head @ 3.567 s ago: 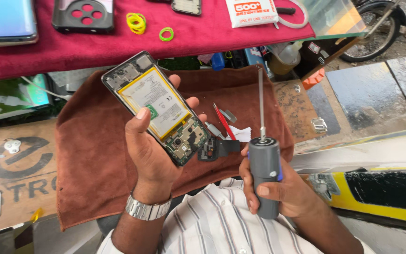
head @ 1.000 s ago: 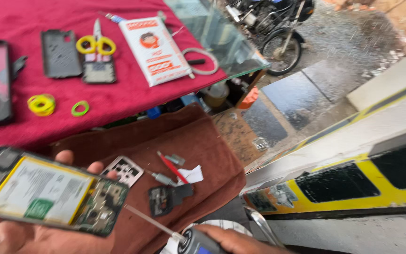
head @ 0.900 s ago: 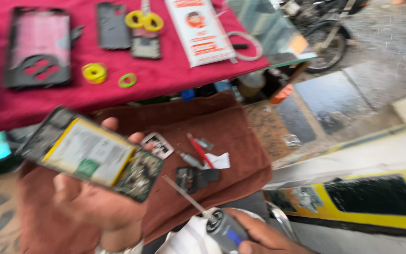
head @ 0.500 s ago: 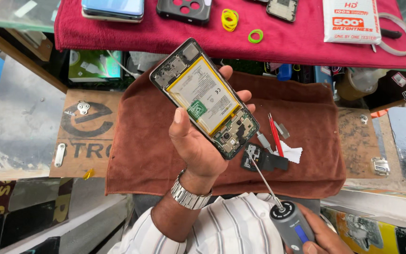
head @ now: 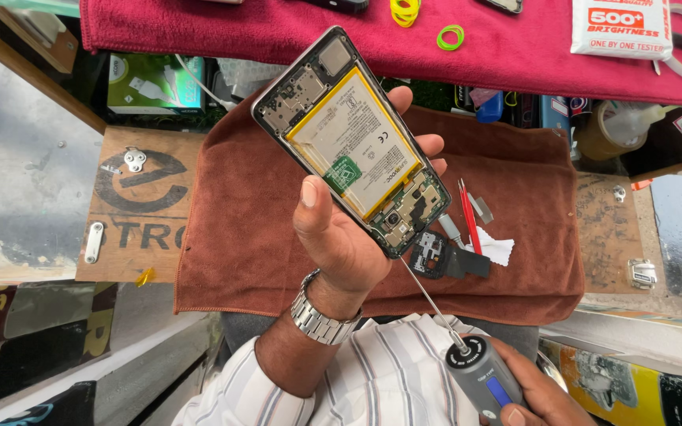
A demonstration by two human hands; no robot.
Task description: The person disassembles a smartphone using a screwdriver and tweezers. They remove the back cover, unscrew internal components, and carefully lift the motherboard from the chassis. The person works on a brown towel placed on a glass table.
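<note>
**Onlooker:** Head view looks straight down on it. The left hand (head: 341,229) holds the opened phone (head: 353,162) up off the lap, thumb on the near edge, fingers curled round the far side, back cover off so the yellow-edged battery (head: 353,150) and the boards show.

**Friend:** And the right hand?

**Onlooker:** The right hand (head: 534,394) sits at the bottom edge, fingers closed round a grey electric screwdriver (head: 479,375). Its thin bit (head: 428,296) slants up and ends right at the phone's lower corner, by the small board there. I can't tell whether the tip sits in a screw.

**Friend:** What could go wrong?

**Onlooker:** To my eye, the bit comes in at a slant. If it isn't seated, it could skid across the board or nick the battery, which lies just beside that end. The phone is only pinched in the air, too, so a push from the driver might twist it in the grip.

**Friend:** Anything underneath?

**Onlooker:** A brown cloth (head: 246,205) over the lap, with a black bracket (head: 436,256), red tweezers (head: 469,217) and a white scrap (head: 499,248) lying on it near the phone. A loosened screw could drop into that pile and be hard to find. Beyond, a red cloth (head: 278,31) covers the bench.
</note>
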